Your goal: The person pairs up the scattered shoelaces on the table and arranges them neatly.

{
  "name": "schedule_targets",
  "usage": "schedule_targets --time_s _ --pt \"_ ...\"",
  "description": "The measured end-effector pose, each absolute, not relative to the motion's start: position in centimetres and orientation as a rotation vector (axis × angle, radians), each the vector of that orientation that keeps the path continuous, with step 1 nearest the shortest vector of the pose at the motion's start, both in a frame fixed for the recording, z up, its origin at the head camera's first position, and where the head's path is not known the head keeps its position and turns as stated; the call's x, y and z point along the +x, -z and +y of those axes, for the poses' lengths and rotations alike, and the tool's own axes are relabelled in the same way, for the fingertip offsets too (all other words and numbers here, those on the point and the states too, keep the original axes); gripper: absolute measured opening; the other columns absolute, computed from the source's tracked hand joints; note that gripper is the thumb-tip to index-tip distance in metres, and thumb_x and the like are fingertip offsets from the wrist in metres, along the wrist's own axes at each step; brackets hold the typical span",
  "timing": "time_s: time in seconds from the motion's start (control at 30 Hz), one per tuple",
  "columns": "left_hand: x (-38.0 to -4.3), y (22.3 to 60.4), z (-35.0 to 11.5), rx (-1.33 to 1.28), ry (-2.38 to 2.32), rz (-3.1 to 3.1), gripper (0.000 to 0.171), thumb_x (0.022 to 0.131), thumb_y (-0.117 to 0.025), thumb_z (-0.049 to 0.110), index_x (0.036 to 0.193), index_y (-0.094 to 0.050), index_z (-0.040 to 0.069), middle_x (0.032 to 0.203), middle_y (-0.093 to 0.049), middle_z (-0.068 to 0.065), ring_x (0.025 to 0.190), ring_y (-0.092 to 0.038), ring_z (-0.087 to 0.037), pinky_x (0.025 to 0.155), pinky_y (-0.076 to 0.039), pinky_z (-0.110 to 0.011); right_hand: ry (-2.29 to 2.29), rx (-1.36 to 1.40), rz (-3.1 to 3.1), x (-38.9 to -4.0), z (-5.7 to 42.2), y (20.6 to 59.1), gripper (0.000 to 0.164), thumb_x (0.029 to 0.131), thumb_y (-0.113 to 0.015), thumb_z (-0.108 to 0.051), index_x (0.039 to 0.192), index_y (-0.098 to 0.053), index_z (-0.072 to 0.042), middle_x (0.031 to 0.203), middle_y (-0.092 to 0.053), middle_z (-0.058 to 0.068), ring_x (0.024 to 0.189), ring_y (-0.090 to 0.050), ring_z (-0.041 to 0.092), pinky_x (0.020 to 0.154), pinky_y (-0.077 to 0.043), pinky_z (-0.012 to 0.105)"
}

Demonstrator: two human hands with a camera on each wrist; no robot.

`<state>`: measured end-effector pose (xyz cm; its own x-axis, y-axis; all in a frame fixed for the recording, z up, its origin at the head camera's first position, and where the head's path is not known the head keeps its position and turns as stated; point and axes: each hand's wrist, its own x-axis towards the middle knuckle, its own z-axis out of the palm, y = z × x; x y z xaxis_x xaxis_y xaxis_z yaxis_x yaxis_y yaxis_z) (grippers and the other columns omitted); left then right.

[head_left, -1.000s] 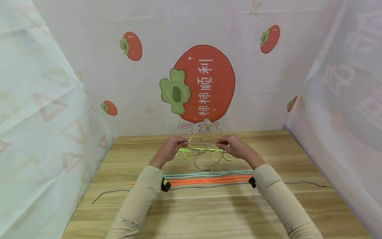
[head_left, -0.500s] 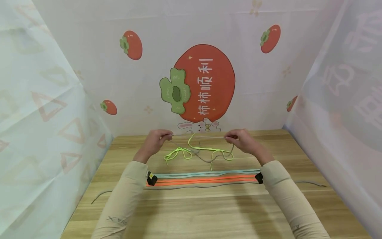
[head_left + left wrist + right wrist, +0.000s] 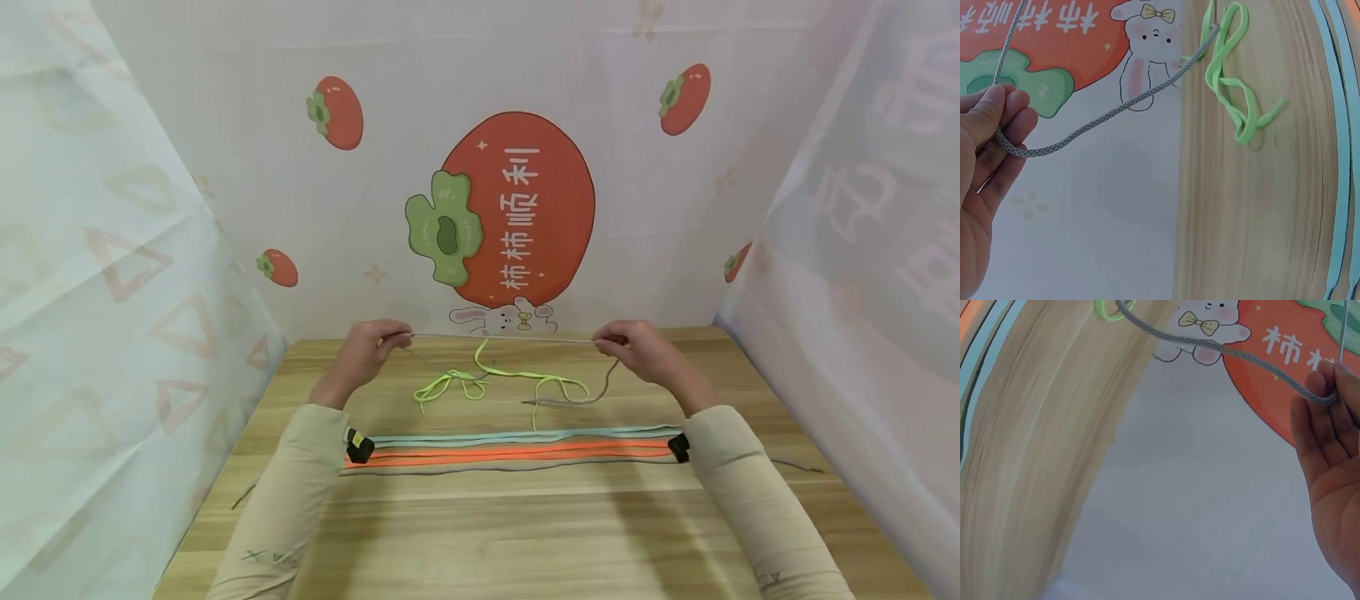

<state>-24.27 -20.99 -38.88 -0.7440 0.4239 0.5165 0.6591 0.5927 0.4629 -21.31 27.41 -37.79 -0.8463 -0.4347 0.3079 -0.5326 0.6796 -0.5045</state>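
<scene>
Between my two hands a grey shoelace (image 3: 502, 337) is stretched nearly straight above the back of the table. My left hand (image 3: 372, 346) pinches it between thumb and fingers, and its loose grey end (image 3: 1104, 117) droops from that hand in the left wrist view. My right hand (image 3: 637, 348) pinches the other side; a tail (image 3: 1235, 353) hangs off it toward the table. Beneath the stretched lace lies a tangled neon green shoelace (image 3: 517, 374), looped at both sides.
Nearer me, light blue laces (image 3: 525, 435), orange laces (image 3: 517, 454) and a grey lace (image 3: 480, 471) lie side by side across the wooden table (image 3: 480, 533). A printed cloth backdrop (image 3: 645, 233) stands along the back edge.
Both hands have moved apart, left hand leftward and right hand rightward, and rose slightly. The grey lace between them lengthened, and its loose ends slid away from the middle of the table.
</scene>
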Motion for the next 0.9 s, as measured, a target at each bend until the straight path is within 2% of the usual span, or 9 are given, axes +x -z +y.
schedule_targets --time_s 0.27,0.43,0.5,0.73,0.9 --pt "-24.0 38.8 -22.9 -0.861 0.894 -2.493 0.017 0.099 -0.068 -0.003 0.113 -0.077 -0.005 0.103 -0.080 -0.021 0.091 -0.079 -0.033 0.082 -0.064 -0.049 -0.827 0.731 -2.718 -20.6 30.1 37.9 0.011 0.101 -0.070 -0.005 0.107 -0.079 -0.002 0.100 -0.080 0.014 0.087 -0.072 0.020 0.074 -0.058 0.029" --pt "-23.8 38.6 -24.3 -0.869 0.830 -2.447 0.016 0.098 -0.069 -0.005 0.111 -0.078 -0.005 0.098 -0.081 -0.020 0.086 -0.079 -0.034 0.080 -0.063 -0.052 -0.782 0.714 -2.673 -20.2 32.0 38.0 0.010 0.100 -0.071 -0.004 0.105 -0.079 -0.003 0.098 -0.080 0.011 0.085 -0.073 0.021 0.072 -0.058 0.027" --pt "-23.7 38.5 -24.9 -0.867 0.804 -2.420 0.016 0.097 -0.070 -0.006 0.110 -0.078 -0.005 0.096 -0.081 -0.019 0.085 -0.078 -0.034 0.078 -0.063 -0.051 -0.758 0.716 -2.647 -20.1 32.7 38.2 0.009 0.099 -0.072 -0.002 0.104 -0.080 -0.002 0.096 -0.080 0.010 0.083 -0.073 0.021 0.071 -0.058 0.026" --pt "-23.0 38.5 -27.4 -0.810 0.745 -2.407 0.016 0.095 -0.072 -0.006 0.109 -0.080 -0.001 0.090 -0.081 -0.012 0.082 -0.078 -0.030 0.077 -0.062 -0.036 -0.696 0.682 -2.609 -19.6 34.5 38.5 0.009 0.096 -0.074 0.000 0.102 -0.080 -0.002 0.092 -0.080 0.009 0.079 -0.072 0.017 0.068 -0.056 0.024" --pt "-22.2 38.5 -29.2 -0.826 0.715 -2.416 0.017 0.095 -0.072 -0.007 0.109 -0.079 -0.003 0.091 -0.081 -0.013 0.081 -0.078 -0.030 0.074 -0.063 -0.040 -0.611 0.648 -2.612 -19.1 35.3 38.1 0.007 0.096 -0.075 -0.003 0.100 -0.080 -0.005 0.089 -0.080 0.007 0.078 -0.072 0.018 0.066 -0.055 0.026"
